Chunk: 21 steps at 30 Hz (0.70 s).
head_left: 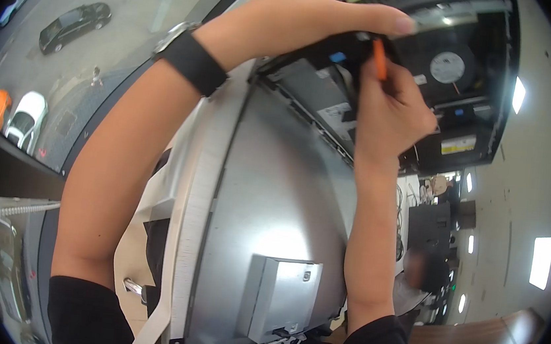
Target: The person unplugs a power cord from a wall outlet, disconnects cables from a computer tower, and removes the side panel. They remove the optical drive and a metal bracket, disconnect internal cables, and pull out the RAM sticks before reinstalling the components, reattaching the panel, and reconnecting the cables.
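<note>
My left hand [344,9] reaches over the top edge of an opened black device [488,66], its thumb stretched along the edge and its other fingers partly hidden. The fingers of my right hand [394,110] are closed round an orange tool [380,59], which points up at the device's inside near my left thumb. A round fan label, a yellow label and blue tabs show on the device. Below it stands a large silver metal panel [273,192] with a small raised metal box [286,299] near its lower end.
Beyond the window at the left are parked cars, one of them black [75,27]. A seated person [414,285] is at the right, near dark monitors [431,227]. A brown wooden table [471,343] stands at the lower right.
</note>
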{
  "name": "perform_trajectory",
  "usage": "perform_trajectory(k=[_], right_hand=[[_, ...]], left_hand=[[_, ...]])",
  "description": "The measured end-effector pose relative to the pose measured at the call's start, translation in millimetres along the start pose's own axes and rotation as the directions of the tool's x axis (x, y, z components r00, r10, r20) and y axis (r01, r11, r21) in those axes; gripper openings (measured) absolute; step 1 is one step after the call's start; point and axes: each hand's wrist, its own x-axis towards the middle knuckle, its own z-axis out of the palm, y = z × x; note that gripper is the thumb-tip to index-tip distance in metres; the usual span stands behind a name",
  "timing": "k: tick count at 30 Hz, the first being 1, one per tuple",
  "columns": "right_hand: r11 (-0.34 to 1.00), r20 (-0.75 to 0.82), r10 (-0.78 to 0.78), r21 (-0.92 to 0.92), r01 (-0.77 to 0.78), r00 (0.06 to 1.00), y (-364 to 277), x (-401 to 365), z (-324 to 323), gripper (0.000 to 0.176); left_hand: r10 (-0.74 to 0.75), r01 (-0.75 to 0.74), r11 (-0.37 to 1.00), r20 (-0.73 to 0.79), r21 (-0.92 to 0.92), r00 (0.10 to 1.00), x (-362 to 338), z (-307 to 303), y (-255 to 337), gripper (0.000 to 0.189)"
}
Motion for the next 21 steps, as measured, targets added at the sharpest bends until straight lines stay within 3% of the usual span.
perform_trajectory(k=[7,9,11,13,21], right_hand=[[0.994,-0.061,-0.111,-0.021,0.110,0.992,8,1,4,0.007],[0.982,-0.100,-0.190,-0.027,0.188,0.977,9,2,7,0.006],[0.982,-0.098,-0.186,-0.062,0.181,0.978,9,2,7,0.007],[0.982,-0.088,-0.177,-0.081,0.170,0.980,9,2,7,0.007],[0.982,-0.152,-0.187,-0.069,0.178,0.971,13,-1,16,0.009]], left_hand=[[0.028,-0.025,0.998,-0.052,0.049,0.998,3,8,-10,0.080],[-0.095,0.101,0.991,-0.078,0.082,0.992,-3,18,15,0.079],[-0.111,0.123,0.985,-0.105,0.119,0.988,-5,22,15,0.076],[-0.085,0.086,0.996,-0.082,0.018,0.993,-3,27,13,0.075],[-0.073,0.088,0.988,-0.116,0.128,0.990,-7,30,17,0.074]])
